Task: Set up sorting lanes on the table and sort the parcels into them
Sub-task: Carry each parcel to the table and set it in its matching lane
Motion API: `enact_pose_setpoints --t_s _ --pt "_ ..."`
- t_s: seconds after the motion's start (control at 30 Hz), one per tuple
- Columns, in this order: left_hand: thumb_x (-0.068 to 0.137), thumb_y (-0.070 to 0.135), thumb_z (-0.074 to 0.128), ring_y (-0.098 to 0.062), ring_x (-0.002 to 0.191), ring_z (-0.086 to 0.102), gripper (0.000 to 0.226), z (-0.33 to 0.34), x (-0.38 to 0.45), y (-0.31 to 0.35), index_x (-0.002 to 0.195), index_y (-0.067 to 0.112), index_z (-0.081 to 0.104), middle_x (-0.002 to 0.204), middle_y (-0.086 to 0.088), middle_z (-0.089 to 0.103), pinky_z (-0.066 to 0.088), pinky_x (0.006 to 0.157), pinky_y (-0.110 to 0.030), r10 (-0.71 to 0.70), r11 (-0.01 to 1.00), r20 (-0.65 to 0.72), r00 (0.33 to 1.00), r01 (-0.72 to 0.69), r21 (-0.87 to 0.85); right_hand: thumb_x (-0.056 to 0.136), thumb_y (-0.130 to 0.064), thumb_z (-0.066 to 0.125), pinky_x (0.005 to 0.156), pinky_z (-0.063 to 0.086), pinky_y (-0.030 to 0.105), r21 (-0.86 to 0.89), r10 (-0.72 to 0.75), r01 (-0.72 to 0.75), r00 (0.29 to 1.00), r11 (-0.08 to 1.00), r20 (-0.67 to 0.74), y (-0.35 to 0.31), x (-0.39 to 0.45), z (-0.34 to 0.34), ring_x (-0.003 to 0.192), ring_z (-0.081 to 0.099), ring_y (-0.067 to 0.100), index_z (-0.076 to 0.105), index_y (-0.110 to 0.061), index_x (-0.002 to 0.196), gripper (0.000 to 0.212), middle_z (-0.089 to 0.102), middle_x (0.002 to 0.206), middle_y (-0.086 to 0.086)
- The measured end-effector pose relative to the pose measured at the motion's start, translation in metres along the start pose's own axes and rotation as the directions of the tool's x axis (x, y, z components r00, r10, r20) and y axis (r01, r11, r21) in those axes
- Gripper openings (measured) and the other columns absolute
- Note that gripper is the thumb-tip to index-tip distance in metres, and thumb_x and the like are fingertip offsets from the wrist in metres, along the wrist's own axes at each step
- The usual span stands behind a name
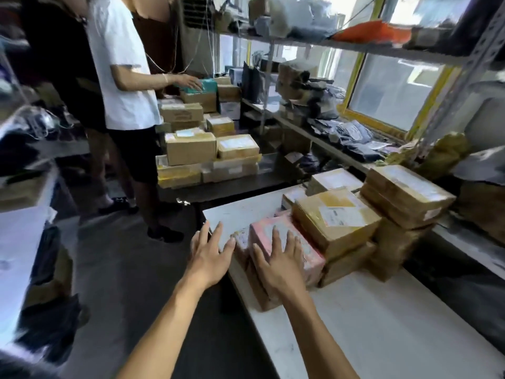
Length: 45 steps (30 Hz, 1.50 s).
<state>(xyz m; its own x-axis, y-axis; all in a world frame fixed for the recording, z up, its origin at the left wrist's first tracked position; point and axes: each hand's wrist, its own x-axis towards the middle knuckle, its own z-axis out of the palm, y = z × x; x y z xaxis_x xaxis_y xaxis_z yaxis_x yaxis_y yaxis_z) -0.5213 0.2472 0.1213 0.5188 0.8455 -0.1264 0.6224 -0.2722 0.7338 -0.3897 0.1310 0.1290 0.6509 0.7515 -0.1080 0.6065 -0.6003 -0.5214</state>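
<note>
A pink parcel (pixel 306 247) lies on top of a brown box at the left edge of the white table (pixel 382 324). My right hand (pixel 278 261) rests flat on the pink parcel, fingers spread, holding nothing. My left hand (pixel 209 253) hovers open just left of the parcel, over the table's corner. To the right of the pink parcel stands a stack of brown cardboard parcels (pixel 336 217), and a taller stack (pixel 404 195) rises behind it.
Another person in a white shirt (pixel 123 64) stands at a dark table (pixel 218 187) loaded with cardboard boxes (pixel 191 147). Metal shelves (pixel 355 47) with bags and parcels run along the right wall. Dark floor lies to the left of my table.
</note>
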Motion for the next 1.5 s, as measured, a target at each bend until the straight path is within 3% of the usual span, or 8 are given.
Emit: enact_pose_setpoints --t_s 0.2,0.43,0.73,0.93,1.07,1.27,1.43,1.5 --pt "0.102 0.054 0.036 -0.011 0.151 -0.014 0.063 -0.015 0.085 0.014 0.159 0.037 0.014 0.165 0.019 -0.012 0.010 0.124 -0.045 0.007 0.999 -0.006 1.000 -0.007 0.049 0.102 -0.065 0.030 0.128 0.004 0.047 0.078 -0.047 0.048 0.999 0.996 -0.015 -0.025 0.091 0.001 0.158 -0.007 0.028 0.001 -0.028 0.164 0.078 -0.006 0.171 0.010" --pt "0.102 0.055 0.033 -0.015 0.153 -0.011 0.063 -0.016 0.175 0.031 0.159 0.040 0.009 0.166 0.017 -0.011 0.009 0.124 -0.047 0.041 0.996 0.011 0.999 -0.042 0.081 0.102 -0.068 0.026 0.126 -0.001 0.045 0.065 -0.012 0.012 1.000 0.998 0.005 -0.043 0.172 0.006 0.158 -0.013 0.027 -0.003 -0.032 0.164 0.078 -0.013 0.171 0.008" --pt "0.102 0.055 0.033 -0.017 0.153 -0.010 0.063 -0.005 0.320 0.019 0.159 0.040 0.009 0.166 0.016 -0.010 0.014 0.121 -0.049 0.114 0.993 0.216 0.970 -0.120 0.014 0.100 -0.071 0.022 0.126 0.002 0.047 0.085 0.220 -0.218 0.975 0.972 -0.013 -0.059 0.285 0.029 0.157 -0.015 0.027 -0.005 -0.032 0.164 0.079 -0.014 0.171 0.005" --pt "0.102 0.056 0.032 -0.023 0.154 -0.005 0.062 0.019 0.415 0.041 0.158 0.042 0.010 0.167 0.014 -0.007 0.012 0.122 -0.053 0.221 0.972 0.390 0.894 -0.236 -0.009 0.101 -0.069 0.025 0.126 0.004 0.049 0.222 0.469 -0.437 0.876 0.872 -0.116 -0.062 0.326 0.031 0.158 -0.013 0.025 -0.002 -0.032 0.164 0.077 -0.013 0.171 0.003" --pt "0.104 0.053 0.030 -0.025 0.154 0.001 0.060 0.045 0.440 0.064 0.159 0.039 0.013 0.168 0.012 -0.004 0.011 0.122 -0.049 0.283 0.952 0.516 0.808 -0.300 -0.052 0.101 -0.069 0.028 0.125 0.006 0.051 0.332 0.645 -0.584 0.756 0.741 -0.110 -0.044 0.342 0.026 0.158 -0.006 0.031 -0.002 -0.035 0.163 0.077 -0.010 0.171 0.005" --pt "0.108 0.046 0.019 -0.012 0.154 0.004 0.054 0.086 0.474 0.080 0.160 0.038 0.007 0.167 0.008 0.006 0.007 0.123 -0.040 0.350 0.931 0.576 0.738 -0.209 -0.298 0.103 -0.060 0.037 0.125 0.016 0.053 0.532 0.747 -0.606 0.661 0.591 -0.077 -0.008 0.392 0.024 0.156 0.003 0.030 0.008 -0.035 0.163 0.071 -0.001 0.171 0.005" --pt "0.109 0.045 0.016 -0.004 0.151 0.009 0.053 0.125 0.510 0.091 0.160 0.033 0.011 0.165 0.015 0.012 0.007 0.124 -0.030 0.299 0.941 0.656 0.693 -0.098 -0.325 0.102 -0.055 0.045 0.123 0.024 0.047 0.547 0.758 -0.633 0.653 0.547 -0.002 0.025 0.435 0.021 0.154 0.016 0.029 0.011 -0.030 0.163 0.074 0.012 0.169 0.008" --pt "0.107 0.049 0.017 -0.005 0.151 0.016 0.054 0.145 0.525 0.097 0.159 0.035 0.015 0.165 0.015 0.016 0.012 0.125 -0.036 0.247 0.948 0.716 0.653 -0.009 -0.319 0.103 -0.054 0.045 0.122 0.022 0.045 0.559 0.769 -0.650 0.638 0.516 0.032 0.036 0.450 0.019 0.154 0.014 0.030 0.009 -0.028 0.164 0.076 0.011 0.169 0.009"
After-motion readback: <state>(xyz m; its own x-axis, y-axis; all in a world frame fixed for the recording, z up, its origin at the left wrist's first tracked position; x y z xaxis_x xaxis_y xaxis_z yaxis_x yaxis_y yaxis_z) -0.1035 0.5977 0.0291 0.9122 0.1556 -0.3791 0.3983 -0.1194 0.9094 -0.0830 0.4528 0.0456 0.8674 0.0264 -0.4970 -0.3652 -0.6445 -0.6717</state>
